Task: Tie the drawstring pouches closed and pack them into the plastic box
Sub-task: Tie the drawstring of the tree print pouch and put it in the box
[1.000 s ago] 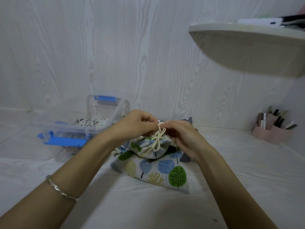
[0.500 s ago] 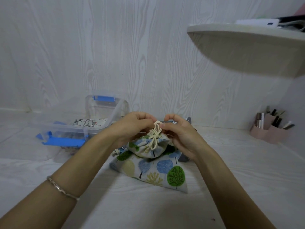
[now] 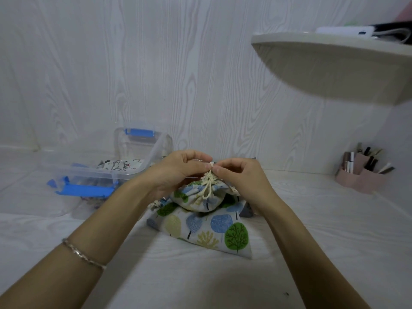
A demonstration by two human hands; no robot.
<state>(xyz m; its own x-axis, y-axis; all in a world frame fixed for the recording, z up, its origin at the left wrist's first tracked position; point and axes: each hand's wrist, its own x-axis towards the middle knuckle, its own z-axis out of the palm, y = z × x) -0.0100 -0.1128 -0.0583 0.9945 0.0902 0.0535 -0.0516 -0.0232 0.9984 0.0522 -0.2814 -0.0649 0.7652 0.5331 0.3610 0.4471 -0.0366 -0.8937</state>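
Your tree-print pouch [image 3: 197, 198] sits in the middle of the counter [image 3: 312, 219], its mouth gathered, on top of a flat pouch [image 3: 214, 228] of the same print. Its cream drawstring [image 3: 208, 186] hangs in loops down the front. You pinch the drawstring's top end from both sides: your left hand [image 3: 178, 170] and your right hand [image 3: 243, 175] each grasp it with curled fingertips, the two hands meeting just above the pouch mouth. The clear plastic box [image 3: 120, 172] with blue latches stands back left near the wall, with a white printed pouch [image 3: 120, 165] inside. A bracelet [image 3: 82, 256] circles your left wrist. At far right a pink organizer [image 3: 361, 177] stands below a shelf [image 3: 334, 70].
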